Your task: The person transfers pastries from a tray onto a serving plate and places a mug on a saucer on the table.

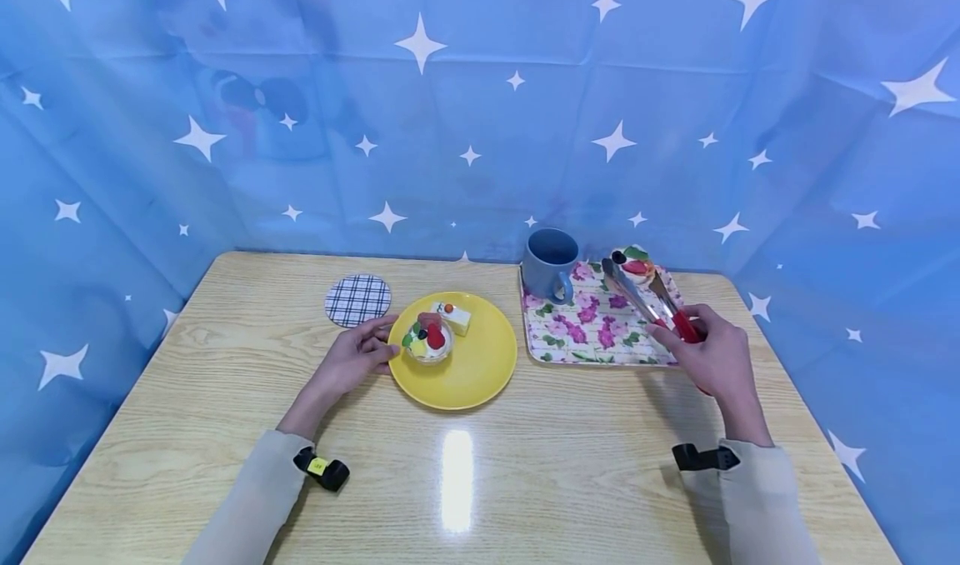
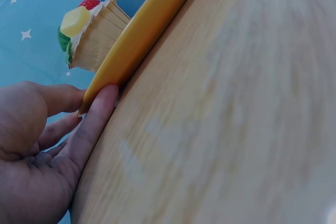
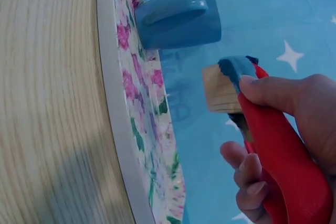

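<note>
My left hand (image 1: 351, 362) pinches the left rim of a yellow plate (image 1: 483, 373), which lies on or very near the table. On that plate sit a toy fruit cupcake (image 1: 426, 342) and, behind it, a small slice of toy cake (image 1: 459, 322). With my right hand (image 1: 716, 357) I grip red-handled tongs (image 3: 281, 150). Their metal tips hold another fruit-topped toy cupcake (image 3: 216, 90), raised above the back right of a floral tray (image 1: 543, 340). The right wrist view shows its pale wrapper side between the tips.
A blue-grey mug (image 1: 550, 263) stands on the tray's back left corner, handle to the front right. Behind my left hand a round checked coaster (image 1: 358, 301) lies on the wooden table (image 1: 555, 465). A blue starry curtain (image 1: 465, 107) hangs at the table's back edge.
</note>
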Demonstrator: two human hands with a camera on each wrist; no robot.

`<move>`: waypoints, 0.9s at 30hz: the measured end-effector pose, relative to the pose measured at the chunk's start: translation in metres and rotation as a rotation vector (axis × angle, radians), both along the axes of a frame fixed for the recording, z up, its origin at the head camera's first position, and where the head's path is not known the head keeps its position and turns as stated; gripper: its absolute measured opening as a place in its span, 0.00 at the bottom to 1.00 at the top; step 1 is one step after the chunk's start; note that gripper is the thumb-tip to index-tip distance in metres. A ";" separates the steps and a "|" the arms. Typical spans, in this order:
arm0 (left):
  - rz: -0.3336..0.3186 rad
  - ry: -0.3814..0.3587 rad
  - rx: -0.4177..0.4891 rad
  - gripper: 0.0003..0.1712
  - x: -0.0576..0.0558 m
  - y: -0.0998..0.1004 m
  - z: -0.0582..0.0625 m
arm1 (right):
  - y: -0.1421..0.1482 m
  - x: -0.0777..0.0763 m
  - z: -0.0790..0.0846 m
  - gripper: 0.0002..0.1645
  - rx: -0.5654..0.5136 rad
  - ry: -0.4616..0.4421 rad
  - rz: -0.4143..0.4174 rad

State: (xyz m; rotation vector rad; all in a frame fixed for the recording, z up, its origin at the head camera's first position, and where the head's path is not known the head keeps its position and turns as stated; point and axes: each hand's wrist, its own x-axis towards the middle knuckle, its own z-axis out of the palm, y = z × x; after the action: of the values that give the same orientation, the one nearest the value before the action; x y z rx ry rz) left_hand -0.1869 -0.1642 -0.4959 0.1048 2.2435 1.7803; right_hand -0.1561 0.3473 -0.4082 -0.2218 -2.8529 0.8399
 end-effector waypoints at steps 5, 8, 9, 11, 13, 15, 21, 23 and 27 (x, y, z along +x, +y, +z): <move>0.006 -0.003 -0.010 0.34 0.000 0.001 0.000 | -0.002 0.002 0.004 0.45 -0.005 0.012 0.025; 0.008 -0.004 -0.012 0.34 0.000 0.001 0.001 | -0.004 0.003 0.005 0.43 -0.003 0.023 0.043; 0.007 -0.002 -0.013 0.34 0.000 0.001 0.001 | -0.004 0.003 0.006 0.43 -0.002 0.024 0.048; 0.007 -0.007 -0.010 0.34 0.000 0.001 0.001 | -0.005 0.004 0.006 0.43 -0.004 0.023 0.054; 0.006 -0.009 -0.006 0.34 0.000 0.001 0.000 | -0.006 0.004 0.007 0.43 -0.010 0.018 0.061; 0.005 -0.011 0.002 0.34 0.000 0.000 0.000 | -0.007 0.004 0.007 0.43 -0.010 0.015 0.064; 0.005 0.000 0.014 0.35 0.000 0.001 -0.001 | -0.009 0.006 0.007 0.42 0.015 0.029 0.066; 0.003 0.002 0.014 0.35 -0.001 0.001 -0.002 | -0.010 0.006 0.008 0.41 0.016 0.035 0.072; 0.006 0.002 0.022 0.34 -0.002 0.001 -0.001 | -0.013 0.005 0.011 0.40 0.022 0.055 0.089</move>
State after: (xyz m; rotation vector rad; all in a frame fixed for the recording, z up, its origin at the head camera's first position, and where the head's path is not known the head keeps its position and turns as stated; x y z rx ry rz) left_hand -0.1884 -0.1635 -0.4966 0.1046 2.2276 1.8090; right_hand -0.1514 0.3343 -0.3977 -0.0678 -2.8370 0.8170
